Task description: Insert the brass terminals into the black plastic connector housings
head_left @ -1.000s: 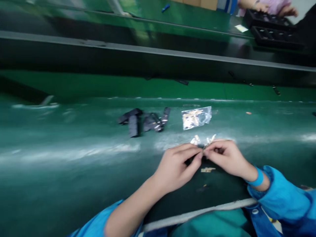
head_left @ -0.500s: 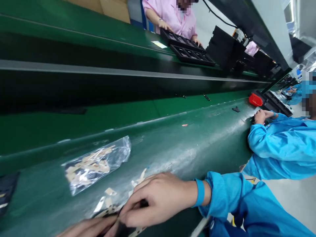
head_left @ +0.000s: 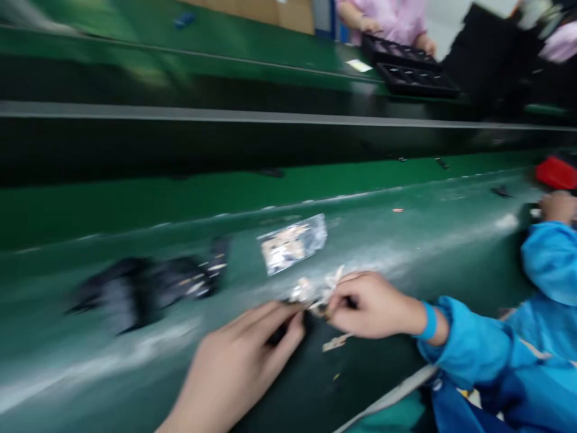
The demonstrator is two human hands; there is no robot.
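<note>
My left hand reaches in from the bottom, thumb and forefinger pinched together; whatever sits between their tips is too blurred to make out. Facing it, my right hand, with a blue band at the wrist, is closed in a pinch over small pale pieces; what it grips cannot be told. A cream strip lies just below the right fingers. Behind both hands rests a clear plastic bag holding several cream-coloured flat pieces.
Blurred black parts lie on the green bench to the left. At right is a co-worker's blue sleeve near a red bin. Across the raised ledge, a person in pink handles black trays.
The view has swung left, so the bench things appear further right and the black parts come into sight. My left hand shows more fully, and a gap has opened between my hands.
</note>
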